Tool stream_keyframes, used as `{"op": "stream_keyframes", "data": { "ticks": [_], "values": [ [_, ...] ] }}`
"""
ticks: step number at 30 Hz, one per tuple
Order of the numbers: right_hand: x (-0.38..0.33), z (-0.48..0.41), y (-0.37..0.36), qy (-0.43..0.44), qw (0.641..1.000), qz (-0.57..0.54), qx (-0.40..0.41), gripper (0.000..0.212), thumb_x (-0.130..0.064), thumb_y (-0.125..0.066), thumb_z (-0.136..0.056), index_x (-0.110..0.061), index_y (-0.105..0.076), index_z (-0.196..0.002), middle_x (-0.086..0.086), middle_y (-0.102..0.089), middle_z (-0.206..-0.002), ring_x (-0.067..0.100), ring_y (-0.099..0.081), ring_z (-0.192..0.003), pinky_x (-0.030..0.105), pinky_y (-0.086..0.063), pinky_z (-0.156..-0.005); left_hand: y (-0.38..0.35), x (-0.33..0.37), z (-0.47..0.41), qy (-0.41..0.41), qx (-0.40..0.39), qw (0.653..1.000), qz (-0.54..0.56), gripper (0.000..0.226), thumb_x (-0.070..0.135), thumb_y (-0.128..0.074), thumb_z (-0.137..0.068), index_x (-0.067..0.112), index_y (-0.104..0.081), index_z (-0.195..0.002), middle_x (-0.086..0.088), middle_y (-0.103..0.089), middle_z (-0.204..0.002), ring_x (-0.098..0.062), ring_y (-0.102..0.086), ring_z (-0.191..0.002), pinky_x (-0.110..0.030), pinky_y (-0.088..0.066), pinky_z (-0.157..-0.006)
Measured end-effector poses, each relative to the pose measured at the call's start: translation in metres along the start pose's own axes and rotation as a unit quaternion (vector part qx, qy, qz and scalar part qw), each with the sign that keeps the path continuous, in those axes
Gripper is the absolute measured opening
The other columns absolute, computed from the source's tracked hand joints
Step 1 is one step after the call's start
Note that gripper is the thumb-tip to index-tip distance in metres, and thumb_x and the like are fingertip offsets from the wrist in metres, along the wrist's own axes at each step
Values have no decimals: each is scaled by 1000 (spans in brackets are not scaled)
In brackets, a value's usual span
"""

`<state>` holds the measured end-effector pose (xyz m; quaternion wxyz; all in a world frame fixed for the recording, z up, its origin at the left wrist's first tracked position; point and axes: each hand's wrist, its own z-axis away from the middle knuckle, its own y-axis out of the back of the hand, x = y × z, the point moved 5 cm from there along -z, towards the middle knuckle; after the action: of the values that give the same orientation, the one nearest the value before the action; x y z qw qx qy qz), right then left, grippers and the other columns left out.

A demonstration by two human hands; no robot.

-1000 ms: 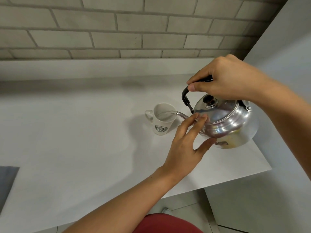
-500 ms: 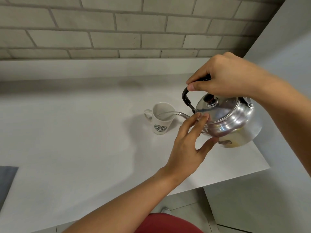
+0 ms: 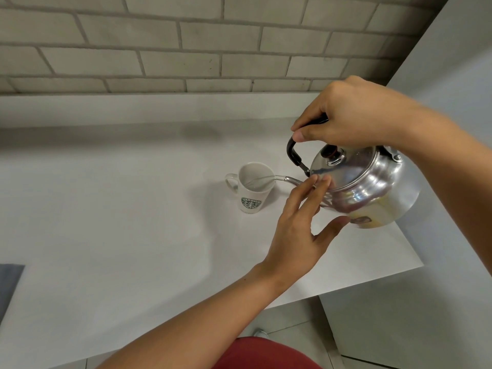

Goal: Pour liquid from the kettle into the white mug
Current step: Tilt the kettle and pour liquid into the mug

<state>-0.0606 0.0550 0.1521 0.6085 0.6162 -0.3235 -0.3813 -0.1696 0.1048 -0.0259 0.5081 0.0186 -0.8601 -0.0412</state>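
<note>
A shiny steel kettle (image 3: 372, 187) with a black handle and lid knob hangs tilted to the left above the white counter's right end. My right hand (image 3: 354, 115) is closed around its handle from above. My left hand (image 3: 300, 222) rests spread against the kettle's near side, fingertips at the lid's edge and thumb under the body. The thin spout reaches over the rim of a white mug (image 3: 253, 187) with a green round logo, and a clear stream runs from it into the mug. The mug stands upright on the counter, handle to the left.
The white counter (image 3: 119, 222) ends in a front edge and a right corner below the kettle. A grey brick wall (image 3: 186, 43) with a low ledge runs behind. A white panel (image 3: 452, 75) rises at the right. A grey mat (image 3: 8, 283) lies at the left edge.
The kettle has tipped a little further to the left and risen slightly, with both hands following it. The mug has not moved.
</note>
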Motion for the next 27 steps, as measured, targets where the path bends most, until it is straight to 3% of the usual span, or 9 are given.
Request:
{"op": "stream_keyframes", "data": {
  "ticks": [9, 27],
  "values": [
    [-1, -1, 2, -8, 1000, 2, -1, 19, -48, -72, -92, -39, -81, -107, -13, -80, -99, 11, -67, -86, 41, -59, -80, -1, 1, -2, 2, 4, 1000, -5, 71, 18, -80, -92, 6, -47, -153, -13, -47, -153, -21, -46, -147, -44, -56, -106],
    [-1, -14, 2, 2, 1000, 25, -11, 18, -48, -72, -92, -40, -81, -106, -10, -80, -98, 16, -69, -93, 44, -59, -83, 1, -2, -7, -11, 13, 1000, -1, 73, 18, -81, -91, 7, -46, -154, -9, -46, -154, -19, -46, -147, -42, -56, -106]
  ]
}}
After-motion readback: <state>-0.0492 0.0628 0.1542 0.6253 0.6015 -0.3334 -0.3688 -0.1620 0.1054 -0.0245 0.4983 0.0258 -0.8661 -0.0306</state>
